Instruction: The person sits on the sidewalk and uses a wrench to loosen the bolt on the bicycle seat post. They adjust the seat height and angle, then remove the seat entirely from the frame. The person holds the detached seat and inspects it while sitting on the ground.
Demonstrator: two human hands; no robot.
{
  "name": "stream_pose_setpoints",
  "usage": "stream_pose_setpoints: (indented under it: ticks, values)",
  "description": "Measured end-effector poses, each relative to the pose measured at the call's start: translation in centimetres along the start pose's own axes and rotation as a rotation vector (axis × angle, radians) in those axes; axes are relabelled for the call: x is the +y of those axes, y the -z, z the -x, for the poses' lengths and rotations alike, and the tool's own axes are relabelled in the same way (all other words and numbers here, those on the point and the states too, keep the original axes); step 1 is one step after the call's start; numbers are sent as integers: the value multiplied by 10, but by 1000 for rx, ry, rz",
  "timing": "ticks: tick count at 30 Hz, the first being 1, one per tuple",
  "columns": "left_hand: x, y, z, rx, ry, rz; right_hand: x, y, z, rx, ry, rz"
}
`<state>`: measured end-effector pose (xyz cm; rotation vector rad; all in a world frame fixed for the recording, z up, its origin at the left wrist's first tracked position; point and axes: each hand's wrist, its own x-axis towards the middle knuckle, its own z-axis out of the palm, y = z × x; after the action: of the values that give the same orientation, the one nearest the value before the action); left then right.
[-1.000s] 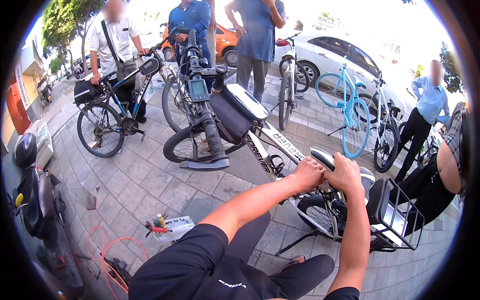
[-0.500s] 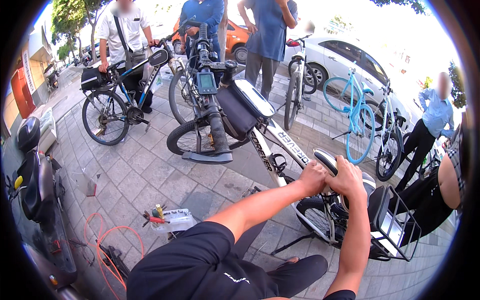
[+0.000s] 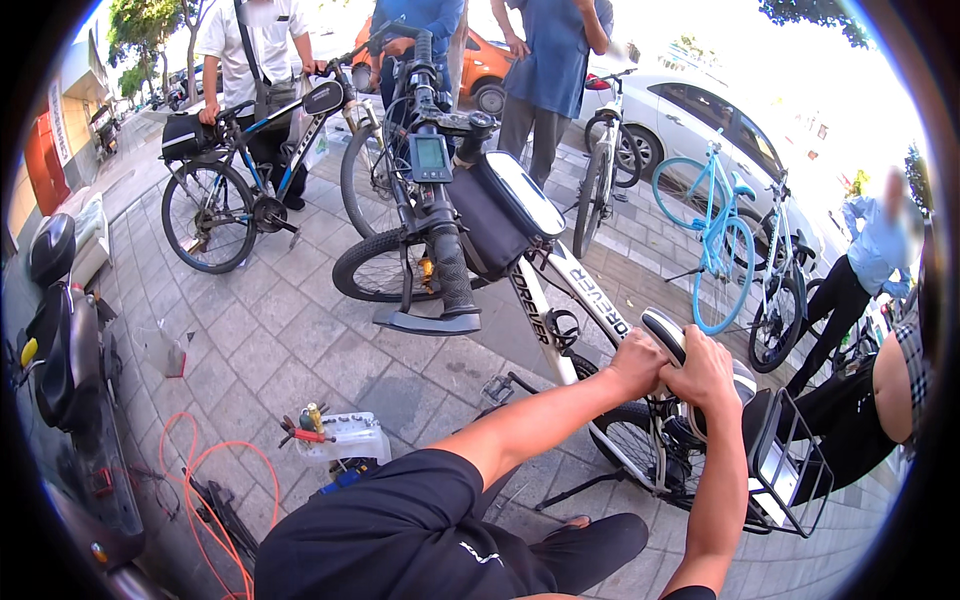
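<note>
Both my hands are closed on the black-and-white saddle [image 3: 664, 330] of a white bicycle [image 3: 590, 290] standing in front of me. My left hand [image 3: 637, 362] grips the saddle's left side near the nose. Right beside it, my right hand [image 3: 706, 368] wraps over the top from the other side. The fingertips under the saddle are hidden. Ahead of the saddle, the frame carries a dark top-tube bag [image 3: 480, 225] with a clear window. A grey display [image 3: 430, 157] sits on the handlebar by a black grip [image 3: 452, 270]. Behind the saddle is a black rear rack basket [image 3: 800, 485].
Left of my knees are a clear plastic tool tray [image 3: 350, 440] and an orange hose [image 3: 185, 480] on the paving. A parked scooter [image 3: 75, 380] stands at far left. People stand beyond the handlebar and at right. A light-blue bicycle [image 3: 718, 240] and a white car [image 3: 690, 105] are behind.
My hands keep their hold on the saddle, with little change in grip. The view has shifted slightly, so the bicycle and handlebar appear a little further right and lower.
</note>
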<state>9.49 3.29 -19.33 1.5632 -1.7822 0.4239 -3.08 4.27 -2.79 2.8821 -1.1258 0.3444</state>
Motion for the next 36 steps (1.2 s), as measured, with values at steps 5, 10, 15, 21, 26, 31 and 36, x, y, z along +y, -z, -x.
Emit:
stream_pose_setpoints:
  ticks: [5, 10, 15, 21, 26, 31, 36]
  values:
    - [-5, 8, -18, -178, 72, -101, -3, 3, -5, -37, -16, -21]
    - [-7, 30, -50, -499, 186, -14, 4, -2, -4, -8, 1, -49]
    - [-16, 31, -68, -592, 163, -8, 0, -1, -6, 13, 35, -42]
    - [-16, 42, -81, -570, 166, 67, 1, -3, -7, -4, 22, -42]
    - [-17, 23, -83, -487, 117, 51, 2, -3, -8, -11, 30, -45]
    - [-27, -12, -85, -377, 41, 127, -3, 0, -10, -8, 102, -36]
    - [-27, -13, -91, -404, -4, 194, -2, 7, -12, -69, 30, -44]
